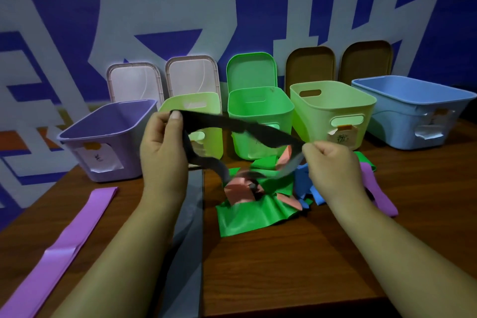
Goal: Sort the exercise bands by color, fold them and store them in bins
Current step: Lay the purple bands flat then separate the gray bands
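Observation:
A black exercise band [240, 129] is stretched in the air between my hands, above the table. My left hand [162, 152] pinches its left end between thumb and fingers. My right hand [333, 165] pinches its right end. Its lower part loops down toward a tangled pile of green [247, 217], pink [238, 192] and blue [303, 183] bands on the table. A purple band [69, 240] lies flat at the left. Another purple band [379, 193] lies behind my right wrist. A grey band [191, 214] lies flat between my arms.
Five open bins stand in a row at the back: purple [108, 137], light green [206, 103], green [260, 106], light green [333, 103], blue [413, 100]. Their lids [251, 70] lean against the blue and white wall. The wooden table [296, 266] ends near the bottom right.

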A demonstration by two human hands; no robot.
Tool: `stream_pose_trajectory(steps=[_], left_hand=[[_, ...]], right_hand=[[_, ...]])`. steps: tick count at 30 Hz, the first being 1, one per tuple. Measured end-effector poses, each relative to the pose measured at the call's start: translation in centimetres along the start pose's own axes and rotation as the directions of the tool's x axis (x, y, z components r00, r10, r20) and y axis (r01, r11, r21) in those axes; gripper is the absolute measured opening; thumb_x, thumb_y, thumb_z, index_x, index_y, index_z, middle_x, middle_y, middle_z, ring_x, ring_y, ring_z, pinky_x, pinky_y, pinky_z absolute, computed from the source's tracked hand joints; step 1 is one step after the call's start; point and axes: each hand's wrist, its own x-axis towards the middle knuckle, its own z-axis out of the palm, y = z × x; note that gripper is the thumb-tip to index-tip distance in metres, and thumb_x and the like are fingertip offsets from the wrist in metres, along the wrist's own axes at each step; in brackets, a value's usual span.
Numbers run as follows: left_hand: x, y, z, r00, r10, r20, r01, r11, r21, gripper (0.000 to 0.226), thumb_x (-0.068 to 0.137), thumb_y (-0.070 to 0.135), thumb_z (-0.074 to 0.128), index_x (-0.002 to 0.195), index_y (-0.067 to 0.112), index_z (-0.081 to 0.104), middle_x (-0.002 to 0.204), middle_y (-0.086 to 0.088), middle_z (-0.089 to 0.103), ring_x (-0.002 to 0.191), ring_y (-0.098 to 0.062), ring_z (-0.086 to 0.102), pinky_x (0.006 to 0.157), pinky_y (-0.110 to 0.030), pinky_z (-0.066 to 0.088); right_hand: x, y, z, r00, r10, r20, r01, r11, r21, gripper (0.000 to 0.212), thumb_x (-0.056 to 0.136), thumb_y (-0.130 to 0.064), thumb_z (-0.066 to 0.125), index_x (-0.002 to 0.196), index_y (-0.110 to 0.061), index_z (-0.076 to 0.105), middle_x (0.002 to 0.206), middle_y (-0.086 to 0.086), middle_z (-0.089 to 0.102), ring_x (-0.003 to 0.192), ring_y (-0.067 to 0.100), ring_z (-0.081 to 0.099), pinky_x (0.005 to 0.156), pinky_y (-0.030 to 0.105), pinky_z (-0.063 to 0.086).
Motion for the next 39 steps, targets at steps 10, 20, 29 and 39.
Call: stream_pose_trajectory(steps=[10, 20, 29, 39], left_hand=[[-1.8, -0.4, 1.1, 0.592, 0.103, 0.799, -0.46, 0.857, 0.23, 0.024, 0.102, 0.039, 0.063, 0.105, 0.022, 0.079, 0.097, 0.005, 0.071, 0.095, -0.018, 0.07, 0.082, -0.045, 0.055], [-3.7, -1.2, 3.7, 0.516, 0.089, 0.852, -0.584, 0.764, 0.274, 0.028, 0.09, 0.037, 0.083, 0.117, 0.034, 0.076, 0.112, 0.014, 0.056, 0.104, -0.009, 0.062, 0.083, -0.031, 0.054], [-2.0, 0.8, 3.6, 0.671, 0.262, 0.694, -0.55, 0.804, 0.228, 0.014, 0.092, 0.017, 0.082, 0.106, 0.018, 0.081, 0.102, 0.008, 0.075, 0.093, -0.013, 0.073, 0.079, -0.04, 0.06], [4.0, 10.8, 5.2, 0.676, 0.359, 0.644, -0.664, 0.676, 0.32, 0.02, 0.096, 0.013, 0.078, 0.113, 0.024, 0.08, 0.101, 0.018, 0.072, 0.092, 0.001, 0.064, 0.078, -0.013, 0.047]], right_hand=[[0.3, 0.3, 0.3, 0.999, 0.052, 0.003, -0.052, 0.998, -0.031, 0.035, 0.096, -0.026, 0.053, 0.074, 0.001, 0.053, 0.068, 0.027, 0.056, 0.059, 0.038, 0.053, 0.05, 0.04, 0.038], [-0.3, -0.2, 0.1, 0.988, 0.033, 0.151, -0.047, 0.995, 0.088, 0.042, 0.108, -0.023, 0.048, 0.073, -0.002, 0.058, 0.048, 0.013, 0.061, 0.044, 0.023, 0.061, 0.043, 0.024, 0.045], [0.0, 0.3, 0.2, 0.988, -0.016, 0.154, 0.011, 0.999, 0.036, 0.038, 0.107, -0.025, 0.052, 0.075, -0.005, 0.057, 0.052, 0.013, 0.055, 0.045, 0.015, 0.052, 0.045, 0.026, 0.037], [-0.9, -0.2, -0.4, 0.938, -0.117, 0.328, 0.081, 0.989, 0.123, 0.023, 0.106, -0.044, 0.06, 0.093, -0.03, 0.074, 0.073, -0.004, 0.073, 0.066, 0.004, 0.067, 0.065, 0.029, 0.05]])
